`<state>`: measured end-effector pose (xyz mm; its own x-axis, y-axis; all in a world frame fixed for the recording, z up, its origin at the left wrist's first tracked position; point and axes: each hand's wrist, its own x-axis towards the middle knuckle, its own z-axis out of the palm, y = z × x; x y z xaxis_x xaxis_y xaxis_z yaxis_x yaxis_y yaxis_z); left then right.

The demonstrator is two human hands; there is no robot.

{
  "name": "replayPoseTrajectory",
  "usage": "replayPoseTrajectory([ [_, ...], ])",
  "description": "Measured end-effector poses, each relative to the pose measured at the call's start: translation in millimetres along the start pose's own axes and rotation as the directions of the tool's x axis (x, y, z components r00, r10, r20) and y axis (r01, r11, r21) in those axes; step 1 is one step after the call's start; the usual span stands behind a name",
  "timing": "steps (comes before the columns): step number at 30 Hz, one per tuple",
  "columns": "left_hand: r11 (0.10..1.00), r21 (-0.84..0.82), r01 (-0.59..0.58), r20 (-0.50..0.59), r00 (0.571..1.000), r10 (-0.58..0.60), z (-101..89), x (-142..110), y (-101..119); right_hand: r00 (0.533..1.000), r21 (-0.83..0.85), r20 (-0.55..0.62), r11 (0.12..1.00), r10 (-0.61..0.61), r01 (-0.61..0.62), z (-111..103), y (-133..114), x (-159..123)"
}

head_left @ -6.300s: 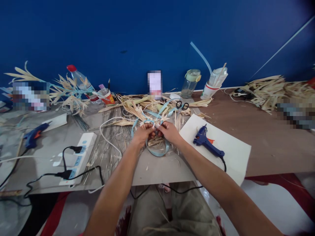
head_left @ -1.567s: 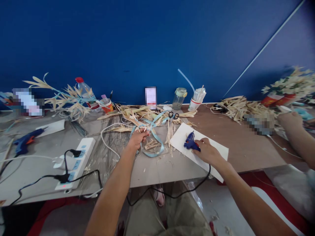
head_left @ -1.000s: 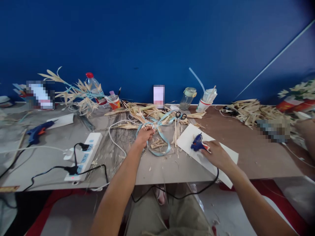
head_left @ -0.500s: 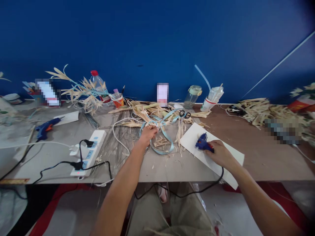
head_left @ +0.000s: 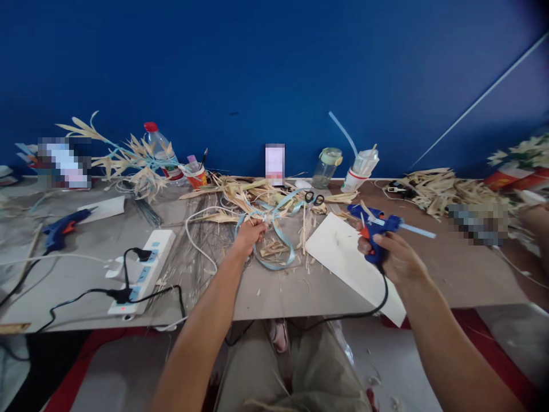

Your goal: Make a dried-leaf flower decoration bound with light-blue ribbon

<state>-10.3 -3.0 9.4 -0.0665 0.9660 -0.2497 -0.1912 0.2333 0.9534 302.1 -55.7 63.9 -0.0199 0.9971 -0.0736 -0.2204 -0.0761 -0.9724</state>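
My right hand (head_left: 398, 257) grips a blue hot glue gun (head_left: 378, 236) by its handle, lifted over the white sheet of paper (head_left: 338, 252). The nozzle points left, and a pale glue stick (head_left: 418, 231) sticks out of its back. My left hand (head_left: 250, 236) is closed in a pinch at the base of a bunch of dried husk strips (head_left: 240, 194), where light blue ribbon (head_left: 285, 260) loops around. Which piece the fingertips hold is partly hidden. Black-handled scissors (head_left: 314, 198) lie just beyond the ribbon.
A white power strip (head_left: 143, 274) with plugged cables lies left, near another blue glue gun (head_left: 64, 229). Along the wall stand a phone (head_left: 275, 165), a jar (head_left: 326, 169) and a paper cup (head_left: 358, 178). A husk pile (head_left: 441, 186) and another person's hand (head_left: 536, 220) are at right.
My right hand has raised the glue gun off the white paper and turned it, so its glue stick now shows. The left hand keeps its pinch. The view has shifted slightly right.
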Motion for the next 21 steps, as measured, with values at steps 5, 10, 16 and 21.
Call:
replayPoseTrajectory([
  [5, 1.0, 0.002, 0.001, 0.008, 1.0, -0.001, -0.3, 0, 1, 0.967, -0.162, 0.225, 0.983, 0.117, -0.082, 49, 17, 5],
  [10, 0.998, -0.05, 0.04, 0.029, 0.999, -0.038, -3.1, 2, 0, 0.933, -0.27, 0.324, 0.96, 0.159, -0.07, 82, 45, 23],
  [16, 0.989, -0.09, 0.121, 0.039, 0.992, -0.118, -5.6, 3, 0, 0.938, -0.071, 0.329, 0.993, 0.112, -0.094, 83, 62, 42],
  [21, 0.962, -0.188, 0.199, 0.127, 0.976, -0.177, -8.9, 4, 2, 0.925, -0.012, 0.366, 0.995, 0.1, -0.103, 77, 62, 43],
])
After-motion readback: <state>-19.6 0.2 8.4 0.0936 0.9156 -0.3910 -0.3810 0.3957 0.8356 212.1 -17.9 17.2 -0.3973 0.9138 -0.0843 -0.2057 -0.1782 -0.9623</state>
